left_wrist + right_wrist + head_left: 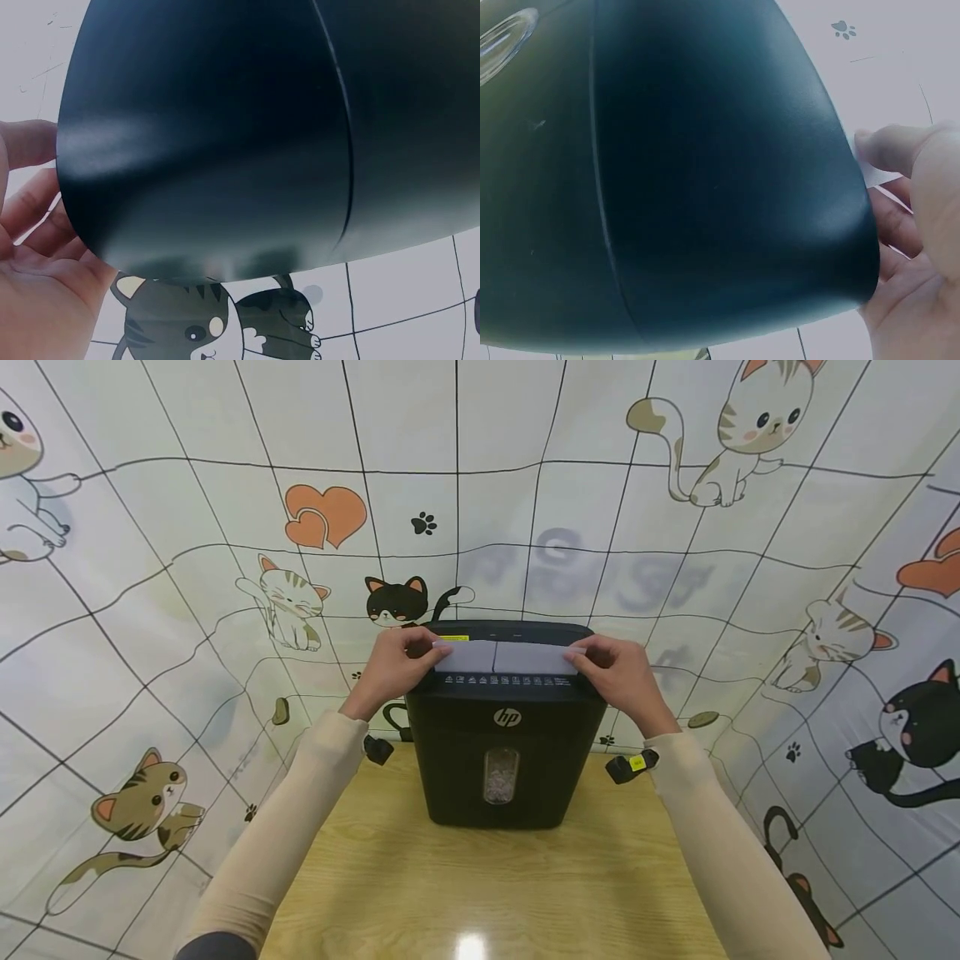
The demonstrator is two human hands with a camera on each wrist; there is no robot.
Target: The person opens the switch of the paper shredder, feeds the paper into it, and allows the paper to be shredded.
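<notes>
A black HP paper shredder (465, 752) stands upright on the table, with paper shreds visible through its small front window (501, 776). Across its top slot lies a pale sheet of paper (517, 657) with a dark line down the middle. My left hand (397, 665) pinches the sheet's left end between thumb and fingers. At the opposite end my right hand (618, 677) pinches the paper too. In the right wrist view, a corner of the paper (877, 175) shows below the right thumb. The shredder's body hides the left fingertips in the left wrist view.
A wood-grain table (480, 885) lies under the shredder. White cloth (495, 510) printed with cats, hearts and grid lines surrounds it at the back and sides. Straps with small black devices (630, 766) sit at both wrists.
</notes>
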